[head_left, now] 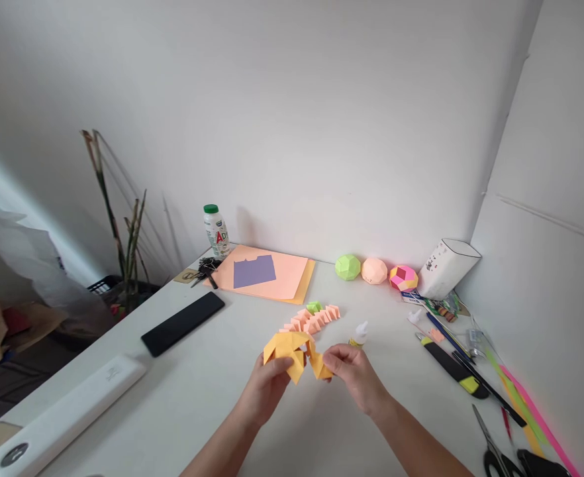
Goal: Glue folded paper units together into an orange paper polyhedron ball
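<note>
Both my hands hold a partly assembled yellow origami piece [292, 350] above the white table [207, 397]. My left hand [268, 387] grips its larger folded part from below. My right hand [351, 372] pinches a smaller yellow unit at its right side. Just behind lies a row of folded pink paper units [312, 320] with a small green unit [314, 306] at its far end. A small glue bottle [359, 333] stands beside my right hand.
Sheets of pink, yellow and purple paper [267, 273], a white bottle [216, 230], keys [204, 269] and a black phone [183, 322] lie at the back left. Three paper balls [374, 270] and a white box [445, 267] stand by the wall. A cutter, pens, paper strips and scissors [495, 454] lie right.
</note>
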A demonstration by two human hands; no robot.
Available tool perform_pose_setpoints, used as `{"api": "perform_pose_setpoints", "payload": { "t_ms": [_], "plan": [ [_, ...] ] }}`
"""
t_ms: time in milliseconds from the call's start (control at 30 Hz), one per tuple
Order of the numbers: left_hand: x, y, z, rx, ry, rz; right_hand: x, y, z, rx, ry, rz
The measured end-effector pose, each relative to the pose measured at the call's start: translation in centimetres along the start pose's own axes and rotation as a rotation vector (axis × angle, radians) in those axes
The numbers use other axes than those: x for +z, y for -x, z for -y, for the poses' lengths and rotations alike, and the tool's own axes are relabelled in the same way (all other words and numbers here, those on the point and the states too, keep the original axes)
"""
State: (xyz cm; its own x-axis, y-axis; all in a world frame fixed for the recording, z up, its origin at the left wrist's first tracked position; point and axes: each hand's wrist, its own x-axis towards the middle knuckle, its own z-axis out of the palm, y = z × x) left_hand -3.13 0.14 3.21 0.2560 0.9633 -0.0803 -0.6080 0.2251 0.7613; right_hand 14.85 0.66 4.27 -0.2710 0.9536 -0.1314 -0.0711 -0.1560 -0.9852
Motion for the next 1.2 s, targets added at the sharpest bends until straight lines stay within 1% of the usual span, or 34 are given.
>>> {"api": "perform_pose_setpoints", "payload": {
  "t_ms": [133, 167, 200, 333, 400, 467, 733, 1200],
  "plan": [
    [-0.45, -0.22, 0.26, 0.008, 0.016, 0.020, -0.70, 0.29, 0.86, 0.098, 0.076, 0.173],
    [-0.48, -0.22, 0.27, 0.005, 0.017, 0.019, -0.82, 0.33, 0.99, 0.112, 0.088, 0.200],
    [-0.46, -0.19, 0.25, -0.004, 0.016, 0.021, -0.89, 0.33, 1.07, 0.109, 0.087, 0.201],
    [0.03, 0.07, 0.10, -0.066, -0.012, 0.062, -0.76, 0.16, 1.10, 0.018, 0.028, 0.049],
    [0.27, 0.17, 0.11, -0.078, -0.029, 0.092, -0.64, 0.05, 1.03, -0.004, 0.025, 0.006],
    [0.34, 0.21, 0.21, -0.084, -0.046, 0.114, -0.61, 0.00, 0.94, -0.012, 0.046, -0.011],
    [0.01, 0.23, 0.48, -0.115, -0.073, 0.129, -0.68, -0.06, 0.53, 0.011, 0.093, -0.001],
    [0.49, 0.37, -0.01, -0.117, -0.055, 0.129, -0.52, -0.19, 0.30, 0.039, 0.052, 0.004]
  ]
}}
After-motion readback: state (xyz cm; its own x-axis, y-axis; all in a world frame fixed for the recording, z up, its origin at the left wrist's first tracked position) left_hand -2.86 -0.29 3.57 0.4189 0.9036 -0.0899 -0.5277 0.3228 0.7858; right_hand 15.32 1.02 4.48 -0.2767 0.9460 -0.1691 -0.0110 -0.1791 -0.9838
